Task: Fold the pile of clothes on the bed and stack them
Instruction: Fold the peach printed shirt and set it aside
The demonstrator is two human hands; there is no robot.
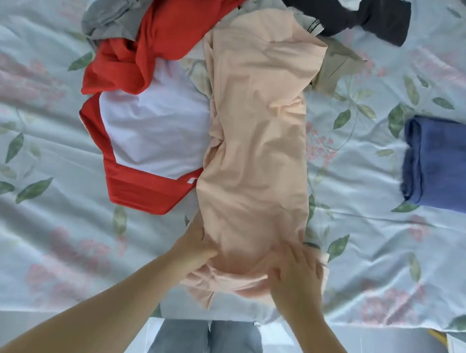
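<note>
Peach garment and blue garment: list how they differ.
The peach garment lies long and wrinkled; the blue garment is folded into a compact block. The left hand grips and the right hand presses the peach one; the blue one sits untouched. Both rest on the floral sheet.

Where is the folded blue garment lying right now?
In the head view, the folded blue garment lies on the bedsheet at the right edge, apart from the peach garment.

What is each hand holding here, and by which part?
Left hand grips the peach garment at its near left edge; right hand lies flat on its near end, gripping nothing.
</note>
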